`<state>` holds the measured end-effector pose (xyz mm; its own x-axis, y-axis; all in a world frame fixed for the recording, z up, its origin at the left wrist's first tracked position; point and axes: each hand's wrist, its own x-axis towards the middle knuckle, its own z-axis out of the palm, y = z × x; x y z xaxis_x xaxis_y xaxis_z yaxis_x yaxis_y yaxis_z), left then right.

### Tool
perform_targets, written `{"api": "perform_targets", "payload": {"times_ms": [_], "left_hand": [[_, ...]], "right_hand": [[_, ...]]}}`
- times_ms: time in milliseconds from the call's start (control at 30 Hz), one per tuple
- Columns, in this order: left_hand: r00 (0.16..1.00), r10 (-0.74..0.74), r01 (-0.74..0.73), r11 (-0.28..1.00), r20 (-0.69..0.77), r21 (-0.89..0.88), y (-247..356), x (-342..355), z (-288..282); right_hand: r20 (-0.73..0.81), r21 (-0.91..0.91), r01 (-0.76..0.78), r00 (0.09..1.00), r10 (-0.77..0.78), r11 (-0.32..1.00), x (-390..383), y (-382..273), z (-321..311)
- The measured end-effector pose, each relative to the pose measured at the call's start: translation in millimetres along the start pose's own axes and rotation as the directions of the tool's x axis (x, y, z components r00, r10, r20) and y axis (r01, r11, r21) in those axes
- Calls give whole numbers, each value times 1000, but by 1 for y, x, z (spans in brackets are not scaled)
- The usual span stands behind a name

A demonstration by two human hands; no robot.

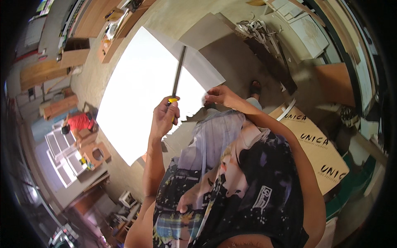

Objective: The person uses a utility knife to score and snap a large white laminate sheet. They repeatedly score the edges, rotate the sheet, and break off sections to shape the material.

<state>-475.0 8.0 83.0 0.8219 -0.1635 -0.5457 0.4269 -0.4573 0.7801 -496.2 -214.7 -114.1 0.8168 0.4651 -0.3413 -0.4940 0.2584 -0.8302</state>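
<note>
My left hand [166, 115] is closed round the black and yellow handle of a long, narrow file [179, 71]. Its dark blade points away from me, over a large white laminate sheet [136, 91]. The sheet is strongly lit, and its near edge looks jagged in the glare. At the sheet's right corner, the fingers of my right hand [221, 96] are pinched together on its edge. Part of that grip is hidden behind the fingers. A greyish strip of sheet [206, 68] shows along the far right side of the white one.
Brown sheets [219, 33] lie on the floor beyond, with a pile of pale offcuts [258, 31] on them. A printed cardboard panel [312, 144] is at my right. A person in red [79, 122] crouches at the left by white frames [62, 153]. Wooden cabinets [93, 18] stand far left.
</note>
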Motion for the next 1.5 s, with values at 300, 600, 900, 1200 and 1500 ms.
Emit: {"api": "perform_targets", "payload": {"times_ms": [300,600,900,1200,1500], "left_hand": [[951,25,-49,996,309,70,-45,21,-58],[987,132,-128,990,90,-55,-36,44,-85],[834,-199,-40,909,514,416,2,53,-15],[853,-291,-34,797,434,602,-5,52,19],[901,-25,-285,719,433,634,-11,45,30]], "right_hand": [[-685,113,180,726,-55,977,-26,15,62],[-724,75,239,681,-112,968,-27,25,69],[-674,235,108,735,82,966,-24,10,69],[-678,366,123,715,174,922,-29,-2,72],[-549,652,133,762,343,747,-30,-7,65]]}}
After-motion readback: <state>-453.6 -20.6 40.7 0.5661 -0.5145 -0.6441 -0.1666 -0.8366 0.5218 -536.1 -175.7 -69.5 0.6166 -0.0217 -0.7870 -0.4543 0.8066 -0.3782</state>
